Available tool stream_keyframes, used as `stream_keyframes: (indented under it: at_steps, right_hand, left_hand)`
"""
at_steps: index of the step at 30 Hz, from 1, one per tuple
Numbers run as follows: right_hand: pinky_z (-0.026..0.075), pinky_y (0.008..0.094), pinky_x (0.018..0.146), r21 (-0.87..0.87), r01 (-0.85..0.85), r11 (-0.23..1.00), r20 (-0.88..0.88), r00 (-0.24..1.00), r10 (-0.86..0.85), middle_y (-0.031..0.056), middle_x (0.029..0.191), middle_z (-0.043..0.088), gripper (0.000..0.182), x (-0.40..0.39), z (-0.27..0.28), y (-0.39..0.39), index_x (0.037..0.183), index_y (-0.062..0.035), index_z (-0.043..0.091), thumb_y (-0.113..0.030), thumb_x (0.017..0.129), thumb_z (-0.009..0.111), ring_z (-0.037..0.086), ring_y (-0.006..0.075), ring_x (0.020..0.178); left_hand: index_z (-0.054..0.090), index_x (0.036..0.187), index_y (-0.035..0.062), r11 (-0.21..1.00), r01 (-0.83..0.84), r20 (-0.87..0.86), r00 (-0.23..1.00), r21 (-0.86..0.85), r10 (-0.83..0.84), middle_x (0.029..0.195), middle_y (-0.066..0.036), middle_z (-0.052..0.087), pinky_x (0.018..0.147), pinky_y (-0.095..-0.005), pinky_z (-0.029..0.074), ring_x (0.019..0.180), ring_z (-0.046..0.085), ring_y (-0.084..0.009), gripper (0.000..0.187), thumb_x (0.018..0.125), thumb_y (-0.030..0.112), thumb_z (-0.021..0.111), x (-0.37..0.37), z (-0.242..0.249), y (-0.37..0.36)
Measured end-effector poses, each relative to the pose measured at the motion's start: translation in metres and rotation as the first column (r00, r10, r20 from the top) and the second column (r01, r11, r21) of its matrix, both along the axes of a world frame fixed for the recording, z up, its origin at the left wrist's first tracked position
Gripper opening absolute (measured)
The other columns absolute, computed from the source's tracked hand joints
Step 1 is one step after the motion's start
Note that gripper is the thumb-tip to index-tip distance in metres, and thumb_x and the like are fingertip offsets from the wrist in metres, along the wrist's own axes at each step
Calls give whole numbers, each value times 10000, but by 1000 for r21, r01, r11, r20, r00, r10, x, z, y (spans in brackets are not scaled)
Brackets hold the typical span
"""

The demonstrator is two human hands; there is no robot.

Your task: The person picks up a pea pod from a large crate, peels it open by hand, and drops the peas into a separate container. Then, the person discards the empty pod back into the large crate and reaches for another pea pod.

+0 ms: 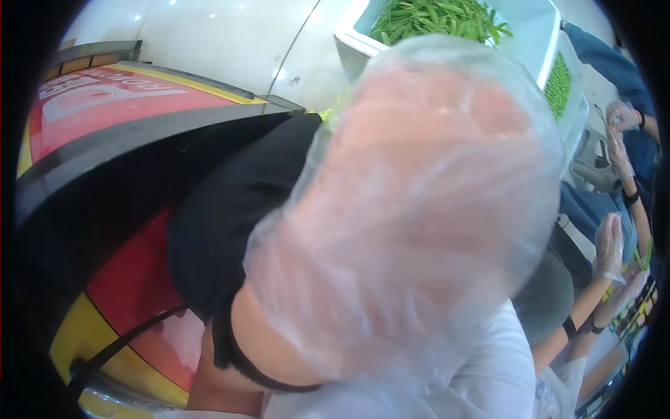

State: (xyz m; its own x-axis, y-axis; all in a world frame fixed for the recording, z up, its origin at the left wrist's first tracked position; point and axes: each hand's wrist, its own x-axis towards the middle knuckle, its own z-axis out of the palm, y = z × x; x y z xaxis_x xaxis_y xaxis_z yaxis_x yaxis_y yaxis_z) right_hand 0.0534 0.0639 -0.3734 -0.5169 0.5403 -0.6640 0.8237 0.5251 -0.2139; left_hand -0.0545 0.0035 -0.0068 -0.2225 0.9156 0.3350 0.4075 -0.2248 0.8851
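Very close to the camera, my left hand [412, 202], in a loose, clear plastic glove, fills the middle of the view. A black band [234, 342] circles that wrist. Its fingers are hidden by the crumpled glove and blur, so what they hold, if anything, does not show. Just beyond the hand, a white tub [534, 35] contains green pods [440, 19]. Shelled green peas [557, 87] lie in another container at its right. A bit of yellow-green [333, 112] peeks out left of the glove. My right hand is out of sight.
On the left stands a red and yellow printed panel [105, 105] with a dark edge, beside dark fabric [237, 188]. At the right, other people's gloved hands [611, 241] work, one near a green pod. Pale floor tiles [223, 42] show behind.
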Motion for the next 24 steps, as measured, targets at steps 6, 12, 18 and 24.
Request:
stream_keyframes:
  at_steps: [6, 12, 18, 24]
  right_hand:
    - [505, 337, 687, 62, 40, 997, -23, 999, -38, 132, 796, 666, 312, -2, -12, -9, 896, -22, 662, -298, 757, 703, 641, 252, 730]
    - [500, 353, 694, 127, 195, 972, -338, 930, -143, 147, 791, 662, 312, 35, 76, -15, 883, -17, 656, -282, 732, 719, 639, 275, 732]
    - [498, 364, 694, 139, 333, 933, -696, 703, -147, 155, 781, 657, 329, 67, 237, 0, 889, -12, 649, -275, 711, 738, 638, 298, 734]
    - [493, 297, 704, 64, 595, 801, -853, 449, -265, 118, 841, 673, 342, 70, 403, -20, 988, 0, 644, -256, 774, 721, 633, 188, 750]
  left_hand:
    - [625, 993, -27, 999, 44, -63, 997, 5, -44, 885, -83, 654, 748, -284, 467, 822, 611, -157, 264, 895, 213, 575, -2, -4, 7]
    - [625, 1003, -33, 997, 73, -184, 981, 38, -65, 892, -86, 655, 758, -283, 470, 834, 613, -158, 276, 897, 218, 577, 7, 7, 6]
    - [625, 1013, -38, 984, 95, -362, 931, 149, -35, 899, -88, 656, 768, -282, 473, 846, 615, -159, 289, 898, 222, 578, 8, 28, 5]
    - [663, 1015, 26, 997, 1, 206, 978, -71, 14, 906, -71, 671, 720, -241, 494, 802, 622, -126, 198, 832, 92, 630, 8, 46, -3]
